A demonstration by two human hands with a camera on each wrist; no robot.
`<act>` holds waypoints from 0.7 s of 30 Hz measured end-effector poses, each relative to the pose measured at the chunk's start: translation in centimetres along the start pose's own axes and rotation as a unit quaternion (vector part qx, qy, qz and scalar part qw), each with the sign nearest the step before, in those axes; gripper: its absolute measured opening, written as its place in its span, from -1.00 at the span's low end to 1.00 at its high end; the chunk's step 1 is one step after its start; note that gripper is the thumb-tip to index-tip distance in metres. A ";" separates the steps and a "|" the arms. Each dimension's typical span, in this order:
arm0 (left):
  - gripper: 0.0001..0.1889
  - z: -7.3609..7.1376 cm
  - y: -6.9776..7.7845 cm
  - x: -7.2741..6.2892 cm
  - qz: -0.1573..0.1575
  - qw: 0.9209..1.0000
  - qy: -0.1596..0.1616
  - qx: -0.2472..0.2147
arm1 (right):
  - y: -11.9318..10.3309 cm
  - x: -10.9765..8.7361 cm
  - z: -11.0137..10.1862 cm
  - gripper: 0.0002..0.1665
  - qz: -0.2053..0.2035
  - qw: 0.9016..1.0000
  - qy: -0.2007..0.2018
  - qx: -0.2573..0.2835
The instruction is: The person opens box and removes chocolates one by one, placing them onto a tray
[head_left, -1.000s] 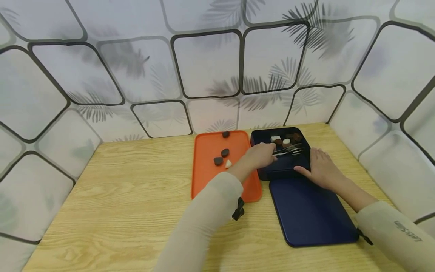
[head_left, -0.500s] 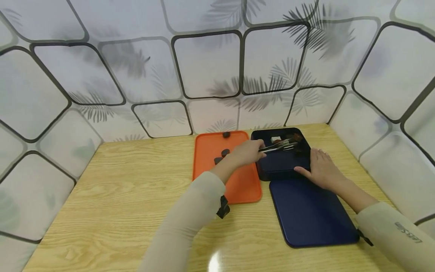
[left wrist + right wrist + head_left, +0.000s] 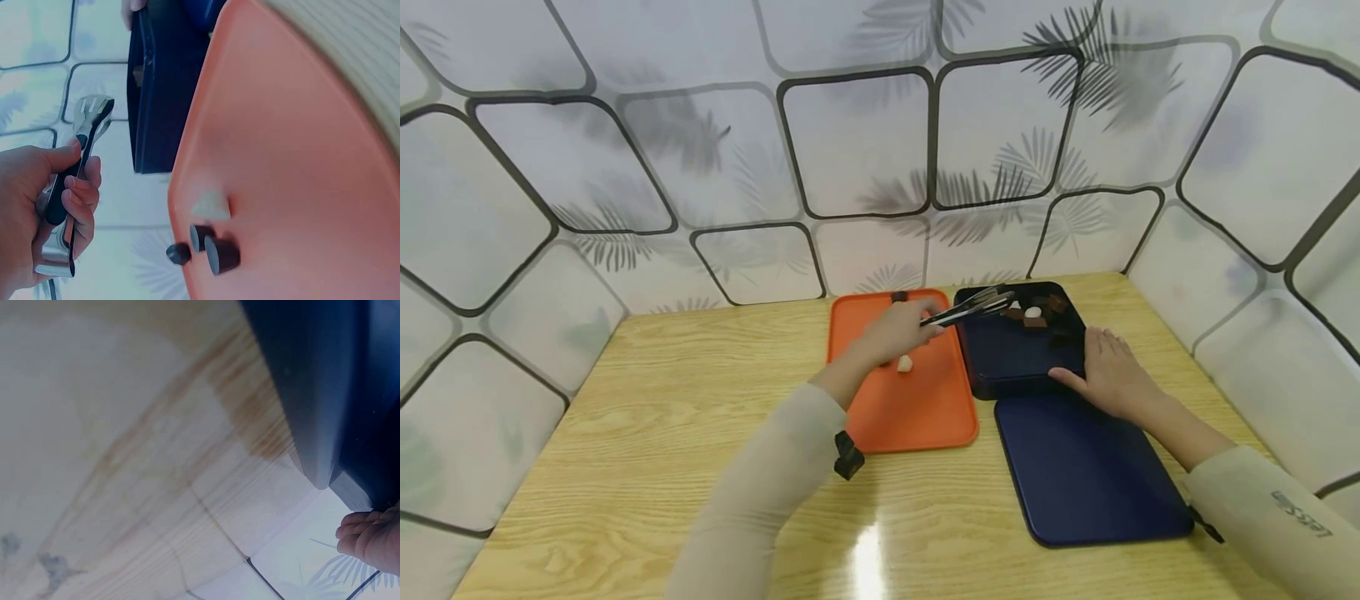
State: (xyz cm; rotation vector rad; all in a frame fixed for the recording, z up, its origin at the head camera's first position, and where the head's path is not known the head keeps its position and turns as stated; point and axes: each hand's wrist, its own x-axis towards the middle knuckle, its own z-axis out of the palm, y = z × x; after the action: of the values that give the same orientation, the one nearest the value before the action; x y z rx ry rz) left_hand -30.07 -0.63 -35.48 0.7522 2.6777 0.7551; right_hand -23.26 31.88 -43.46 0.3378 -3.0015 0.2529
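Note:
My left hand [image 3: 901,327] grips metal tongs [image 3: 90,128] with dark handle grips, above the orange tray [image 3: 925,417]. In the head view the tong tips reach over the back left of the dark blue box [image 3: 1011,385]; whether they hold anything I cannot tell. The box contains brown chocolate-like pieces [image 3: 1035,322] and a white oval piece [image 3: 1033,312]. On the tray sit a whitish piece [image 3: 212,205] and several dark cup-shaped pieces [image 3: 222,254], partly hidden by the hand in the head view. My right hand [image 3: 1112,372] rests against the box's front right corner, fingers straight.
A dark blue lid [image 3: 1093,475] lies flat in front of the box. Wooden table [image 3: 662,442] surface extends left of the tray. Patterned walls [image 3: 865,150] rise at the back and both sides.
My left hand has moved left and slightly back with the tongs, from inside the box to over the tray. The right hand stays at the box corner.

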 end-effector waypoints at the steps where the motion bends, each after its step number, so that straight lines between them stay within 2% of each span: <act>1: -0.62 -0.2 -0.2 -0.2 -0.004 1.000 0.003 -0.007 | 0.0 0.0 0.0 0.16 0.001 1.000 -0.001 -0.001; 7: -0.61 -1.3 -2.0 -1.6 -0.027 0.998 0.015 -0.045 | 0.0 -0.1 -0.3 0.18 0.009 1.000 -0.012 -0.005; 14: -0.71 -1.8 -4.3 -3.1 -0.014 0.999 0.043 -0.015 | 0.0 -0.2 -0.5 0.19 0.013 1.000 -0.018 -0.003; 17: -0.76 -1.7 -5.4 -3.9 -0.010 0.999 0.040 -0.012 | 0.0 -0.2 -0.4 0.19 0.015 1.000 -0.019 -0.003; 21: -0.77 -1.7 -6.9 -5.2 -0.020 0.999 0.030 -0.005 | 0.0 0.0 -0.1 0.19 0.012 1.000 -0.020 -0.004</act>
State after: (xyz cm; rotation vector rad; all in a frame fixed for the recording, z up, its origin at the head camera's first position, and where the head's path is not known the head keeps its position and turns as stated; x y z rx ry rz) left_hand -29.23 -9.25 -37.29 0.6834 2.7309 0.7921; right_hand -23.29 31.91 -43.32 0.3108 -3.0471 0.2390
